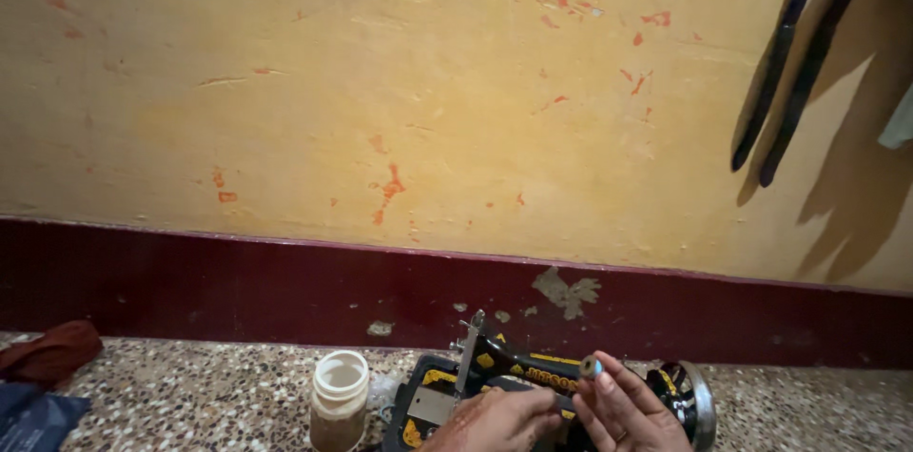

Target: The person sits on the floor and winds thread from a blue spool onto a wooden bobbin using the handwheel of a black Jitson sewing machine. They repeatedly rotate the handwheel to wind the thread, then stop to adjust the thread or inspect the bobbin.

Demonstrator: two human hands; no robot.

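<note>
Speckled terrazzo floor; right hand fingers pinch small spool; left hand curled on black sewing machine.

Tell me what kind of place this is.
Probably a room in a home used for sewing on the floor. A black sewing machine sits on the speckled terrazzo floor against a worn yellow wall, with a white plastic jar beside it. The right hand holds a small spool.

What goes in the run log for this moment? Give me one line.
right hand: holds small thread spool | left hand: on black sewing machine | beside: white jar | surface: speckled floor
</note>
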